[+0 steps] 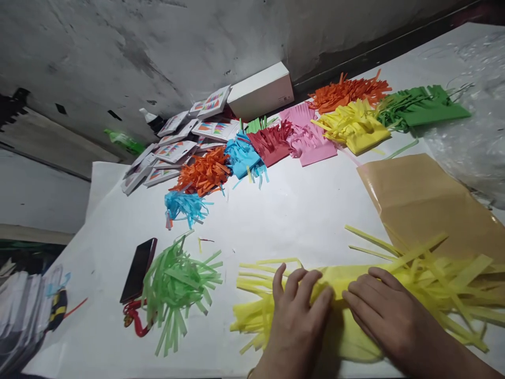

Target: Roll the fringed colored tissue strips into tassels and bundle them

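Both hands press on a sheet of yellow fringed paper [434,279] lying at the near edge of the white table [300,210]. My left hand [298,310] lies flat on its left part, fingers spread over the fold. My right hand [389,310] rests palm down just to the right, fingers pointing left and almost touching the left hand. Long yellow strips fan out to both sides of the hands.
A green fringed bundle [177,287] lies left of the hands, beside a dark phone [139,269] and a red cable [136,321]. A brown paper sheet [426,202] lies right. Orange, blue, red, pink, yellow and green fringed papers, small packets [173,150] and a white box [260,90] line the far side.
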The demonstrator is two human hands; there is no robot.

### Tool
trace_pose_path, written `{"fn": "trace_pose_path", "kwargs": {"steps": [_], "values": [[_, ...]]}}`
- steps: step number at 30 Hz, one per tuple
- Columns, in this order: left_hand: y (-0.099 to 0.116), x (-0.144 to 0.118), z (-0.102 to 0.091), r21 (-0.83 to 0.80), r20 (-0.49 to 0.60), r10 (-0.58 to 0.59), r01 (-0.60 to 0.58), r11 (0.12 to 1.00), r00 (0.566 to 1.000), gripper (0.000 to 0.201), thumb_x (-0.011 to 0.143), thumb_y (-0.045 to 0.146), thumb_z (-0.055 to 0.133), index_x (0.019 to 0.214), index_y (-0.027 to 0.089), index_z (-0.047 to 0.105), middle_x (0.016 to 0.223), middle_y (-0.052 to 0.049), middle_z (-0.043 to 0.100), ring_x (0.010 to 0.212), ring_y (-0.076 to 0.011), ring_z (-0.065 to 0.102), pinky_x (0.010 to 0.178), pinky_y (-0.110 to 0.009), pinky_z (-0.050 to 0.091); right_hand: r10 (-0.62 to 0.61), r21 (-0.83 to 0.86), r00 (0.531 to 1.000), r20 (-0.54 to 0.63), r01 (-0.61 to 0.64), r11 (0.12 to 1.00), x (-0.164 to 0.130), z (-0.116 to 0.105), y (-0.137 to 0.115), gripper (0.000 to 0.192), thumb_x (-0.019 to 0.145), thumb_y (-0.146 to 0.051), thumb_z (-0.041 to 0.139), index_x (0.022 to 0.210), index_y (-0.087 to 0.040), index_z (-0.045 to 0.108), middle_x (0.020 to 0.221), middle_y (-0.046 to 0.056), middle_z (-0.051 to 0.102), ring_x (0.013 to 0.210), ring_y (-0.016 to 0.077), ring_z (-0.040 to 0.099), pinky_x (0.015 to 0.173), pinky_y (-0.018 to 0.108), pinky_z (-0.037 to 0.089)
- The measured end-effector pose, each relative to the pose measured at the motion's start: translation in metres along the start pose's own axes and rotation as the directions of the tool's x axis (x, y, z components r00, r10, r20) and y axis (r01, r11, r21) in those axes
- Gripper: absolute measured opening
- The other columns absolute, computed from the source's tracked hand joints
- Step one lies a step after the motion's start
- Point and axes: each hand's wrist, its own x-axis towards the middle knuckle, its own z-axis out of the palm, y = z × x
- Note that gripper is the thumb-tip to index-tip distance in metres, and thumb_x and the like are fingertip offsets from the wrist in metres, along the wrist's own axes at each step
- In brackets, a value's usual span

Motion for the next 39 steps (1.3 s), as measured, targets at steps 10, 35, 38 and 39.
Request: {"fn": "trace_pose_path", "kwargs": {"steps": [10, 35, 38, 39], "values": [[-0.003, -0.015, -0.002, -0.07, 0.051, 0.113, -0.109, 0.992, 0.992, 0.026, 0.103, 0.016, 0.049, 0.084, 0.02, 0.066, 0.077, 0.001, 0.067, 0.08, -0.0172, 0.055, 0.102, -0.042, 0.031, -0.08, 0.055, 0.994, 0.072, 0.076, 0.996, -0.024, -0.008, 0.019, 0.04, 0.101, -0.002, 0.032, 0.105, -0.01, 0.07, 0.097, 0.009, 0.071, 0.097, 0.0216, 0.062, 0.109, 0.044, 0.035], [0.004, -0.007, -0.002, -0.031, 0.076, -0.018, 0.02, 0.999, 0.997, 0.014, 0.092, 0.01, 0.064, 0.088, 0.024, 0.065, 0.092, 0.0, 0.069, 0.092, -0.0198, 0.059, 0.103, -0.045, 0.035, 0.101, 0.04, 0.993, 0.059, -0.103, 0.994, -0.016, 0.006, -0.004, 0.032, 0.096, 0.001, 0.039, 0.082, -0.017, 0.061, 0.076, 0.003, 0.056, 0.075, 0.0189, 0.048, 0.085, 0.039, 0.036], [0.005, -0.009, 0.0, -0.026, 0.072, 0.092, -0.091, 0.996, 0.993, 0.015, 0.094, 0.009, 0.061, 0.089, 0.022, 0.066, 0.089, 0.0, 0.071, 0.093, -0.0182, 0.059, 0.111, -0.044, 0.03, 0.11, 0.048, 0.991, 0.079, -0.114, 0.992, -0.015, 0.009, -0.006, 0.029, 0.099, -0.004, 0.039, 0.088, -0.018, 0.062, 0.08, 0.003, 0.057, 0.078, 0.0198, 0.049, 0.092, 0.041, 0.034], [0.005, -0.009, 0.0, -0.033, 0.079, 0.103, -0.1, 0.994, 0.992, 0.014, 0.094, 0.009, 0.061, 0.088, 0.021, 0.066, 0.087, 0.0, 0.07, 0.091, -0.018, 0.059, 0.11, -0.043, 0.031, 0.097, 0.047, 0.992, 0.079, -0.101, 0.994, -0.015, 0.01, -0.007, 0.031, 0.099, -0.004, 0.037, 0.087, -0.018, 0.062, 0.08, 0.003, 0.057, 0.078, 0.02, 0.049, 0.093, 0.042, 0.034]]}}
